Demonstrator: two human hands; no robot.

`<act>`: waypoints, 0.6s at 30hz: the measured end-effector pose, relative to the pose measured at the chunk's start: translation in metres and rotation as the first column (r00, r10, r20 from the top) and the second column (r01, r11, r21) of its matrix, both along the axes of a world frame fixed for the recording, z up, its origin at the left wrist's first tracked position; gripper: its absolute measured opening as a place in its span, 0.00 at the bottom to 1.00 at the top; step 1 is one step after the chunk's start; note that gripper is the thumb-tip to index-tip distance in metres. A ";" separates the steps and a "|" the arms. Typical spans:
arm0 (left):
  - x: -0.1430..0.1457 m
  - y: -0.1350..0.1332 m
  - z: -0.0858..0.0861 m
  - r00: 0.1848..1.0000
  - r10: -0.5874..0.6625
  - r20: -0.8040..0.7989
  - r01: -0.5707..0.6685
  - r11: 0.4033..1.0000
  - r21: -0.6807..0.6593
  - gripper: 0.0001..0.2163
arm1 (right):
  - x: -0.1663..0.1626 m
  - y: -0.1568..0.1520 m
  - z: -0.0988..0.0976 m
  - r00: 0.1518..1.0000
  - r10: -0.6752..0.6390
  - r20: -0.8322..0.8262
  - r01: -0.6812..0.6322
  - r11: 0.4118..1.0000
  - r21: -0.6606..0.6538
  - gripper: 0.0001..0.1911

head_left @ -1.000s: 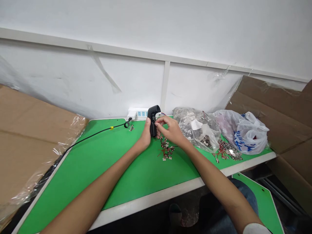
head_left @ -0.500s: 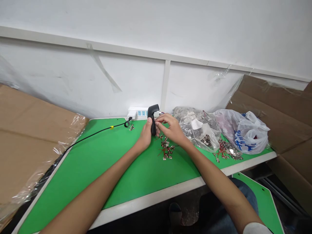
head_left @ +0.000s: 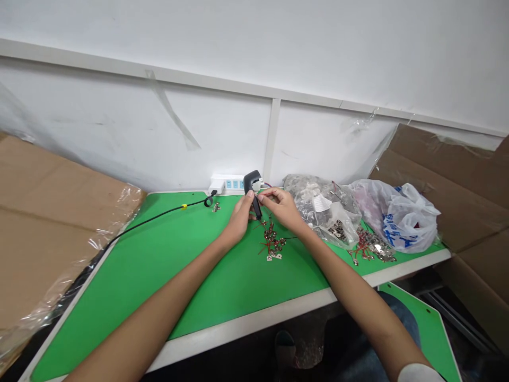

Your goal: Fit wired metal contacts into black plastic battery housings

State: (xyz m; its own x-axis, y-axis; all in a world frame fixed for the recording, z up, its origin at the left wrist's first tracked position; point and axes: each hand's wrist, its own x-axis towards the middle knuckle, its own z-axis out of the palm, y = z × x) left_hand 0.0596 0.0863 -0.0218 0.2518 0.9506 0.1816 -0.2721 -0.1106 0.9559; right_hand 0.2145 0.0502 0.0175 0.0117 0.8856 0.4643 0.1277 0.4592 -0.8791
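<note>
My left hand [head_left: 239,216] grips a black, pistol-shaped plastic housing [head_left: 251,181] by its handle, which tilts with its lower end to the right. Wires and a pale part show at the housing's open side. My right hand [head_left: 283,209] is closed in a pinch against that side; what lies between its fingertips is too small to make out. Below both hands, a small heap of metal pieces with red wires [head_left: 272,241] lies on the green table [head_left: 207,297].
Behind the hands stands a white power strip [head_left: 234,183] with a plugged-in adapter and black cable [head_left: 155,213]. To the right are a clear bag of parts [head_left: 308,196], a white plastic bag [head_left: 411,215] and loose metal parts [head_left: 377,245]. Cardboard [head_left: 51,223] flanks the left side.
The housing has tilted, its lower end swinging to the right. Both hands have shifted slightly to the right and stay on it.
</note>
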 end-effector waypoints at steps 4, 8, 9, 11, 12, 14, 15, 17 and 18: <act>0.002 0.002 -0.002 0.998 -0.031 0.053 0.033 0.999 -0.024 0.30 | 0.001 0.002 0.000 0.994 0.062 -0.088 -0.067 0.996 -0.054 0.19; 0.004 0.004 -0.003 0.994 -0.003 0.108 0.001 1.000 0.018 0.28 | 0.000 0.002 0.000 0.995 0.065 -0.081 -0.067 0.997 -0.031 0.21; 0.004 0.004 -0.003 0.993 0.006 0.116 -0.010 0.999 0.034 0.27 | 0.000 0.002 0.000 0.995 0.063 -0.073 -0.065 0.998 -0.027 0.21; 0.004 0.003 -0.002 0.991 0.027 0.129 -0.035 0.998 0.057 0.26 | -0.002 0.001 0.001 0.997 0.049 -0.065 -0.051 0.998 -0.022 0.22; 0.004 0.002 -0.002 0.990 0.037 0.133 -0.046 0.997 0.063 0.25 | -0.002 0.001 0.002 0.997 0.040 -0.063 -0.041 0.999 -0.018 0.22; 0.003 0.001 -0.001 0.989 0.052 0.135 -0.061 0.996 0.061 0.24 | -0.003 -0.001 0.003 0.998 0.020 -0.058 -0.020 1.000 -0.001 0.21; 0.003 0.001 -0.001 0.989 0.054 0.134 -0.062 0.997 0.055 0.24 | -0.003 -0.002 0.004 0.999 0.009 -0.052 -0.008 1.000 0.005 0.20; 0.003 0.002 -0.002 0.989 0.060 0.134 -0.067 0.997 0.048 0.24 | -0.003 -0.004 0.006 0.999 -0.018 -0.035 0.019 1.000 0.005 0.18; 0.003 0.002 -0.002 0.988 0.066 0.137 -0.073 0.996 0.049 0.24 | -0.003 -0.005 0.006 0.999 -0.031 -0.027 0.031 1.000 0.002 0.18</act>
State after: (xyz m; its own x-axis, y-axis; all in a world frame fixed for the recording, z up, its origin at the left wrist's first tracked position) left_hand 0.0630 0.0886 -0.0240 0.1550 0.9530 0.2605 -0.3882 -0.1837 0.9031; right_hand 0.2115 0.0450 0.0240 0.0517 0.8834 0.4658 0.1185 0.4577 -0.8812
